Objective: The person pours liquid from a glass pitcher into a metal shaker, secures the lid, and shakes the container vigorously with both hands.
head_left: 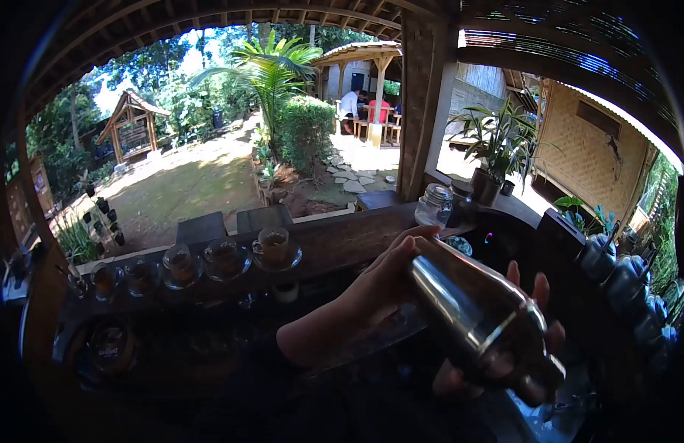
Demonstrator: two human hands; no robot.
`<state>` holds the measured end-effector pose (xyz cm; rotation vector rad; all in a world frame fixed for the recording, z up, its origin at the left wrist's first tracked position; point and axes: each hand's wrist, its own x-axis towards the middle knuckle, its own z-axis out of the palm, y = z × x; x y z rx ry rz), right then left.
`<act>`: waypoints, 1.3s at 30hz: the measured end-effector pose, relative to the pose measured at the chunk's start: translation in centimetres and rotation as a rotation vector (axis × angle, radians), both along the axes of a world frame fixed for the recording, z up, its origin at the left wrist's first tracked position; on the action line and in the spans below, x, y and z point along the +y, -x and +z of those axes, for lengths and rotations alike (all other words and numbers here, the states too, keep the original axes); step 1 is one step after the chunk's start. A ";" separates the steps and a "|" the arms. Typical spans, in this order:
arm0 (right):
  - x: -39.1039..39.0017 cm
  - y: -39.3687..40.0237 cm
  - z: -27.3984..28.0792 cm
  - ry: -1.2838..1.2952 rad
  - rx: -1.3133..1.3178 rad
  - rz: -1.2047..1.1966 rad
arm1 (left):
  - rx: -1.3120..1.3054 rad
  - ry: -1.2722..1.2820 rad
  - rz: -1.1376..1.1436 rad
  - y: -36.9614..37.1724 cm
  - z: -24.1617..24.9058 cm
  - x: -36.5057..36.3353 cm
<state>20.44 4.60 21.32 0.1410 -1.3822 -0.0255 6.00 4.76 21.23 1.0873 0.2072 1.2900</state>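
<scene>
A shiny metal cocktail shaker [467,306] lies tilted between both hands, its narrow capped end toward the lower right. My left hand [390,273] is closed on the wide upper-left end, with its fingers along the top. Around the capped end, my right hand [538,317] has its fingers curled behind the metal, partly hidden by it. Just beyond the shaker stands a glass jar [433,206] with a clasp lid. Left of the hands, a glass cup [273,246] on a saucer is the nearest in a row of several on the wooden ledge.
The dark wooden ledge [342,240] runs across in front. A potted plant [487,184] stands at its right part, and dark kettles [627,284] line the right side. A wooden post [423,96] rises ahead. Two people sit far off under a shelter.
</scene>
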 end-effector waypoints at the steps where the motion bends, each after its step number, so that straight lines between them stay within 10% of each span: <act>1: 2.3 -0.3 -0.2 -0.004 -0.002 0.064 | -0.036 0.072 -0.005 -0.1 -0.7 0.9; 6: 8.6 -0.9 -2.3 0.339 0.058 0.113 | -0.025 0.269 0.101 1.3 -3.7 5.6; 8: 7.8 -0.8 -2.2 0.041 0.195 0.059 | 0.000 0.132 0.149 0.5 -1.4 3.2; 12: 1.5 -2.3 -2.6 0.244 0.077 0.794 | 0.069 -0.187 0.182 -1.1 -0.2 0.7; 19: 12.0 -1.6 -3.7 0.435 -0.030 -0.002 | -0.168 0.462 0.000 0.3 -7.0 10.5; 25: 5.9 -2.4 -1.9 -0.129 0.067 0.393 | -0.076 -0.023 0.153 -3.0 -0.7 4.6; 30: 12.5 -3.0 -3.7 0.091 -0.018 0.174 | -0.220 0.284 0.188 -3.3 -5.2 9.7; 32: 14.6 -3.3 -5.3 0.693 -0.164 0.320 | -0.351 0.354 -0.185 -2.2 -10.7 11.9; 39: 8.5 -6.1 -2.5 -0.096 -0.101 0.165 | -0.170 0.085 0.166 -6.4 -2.3 7.7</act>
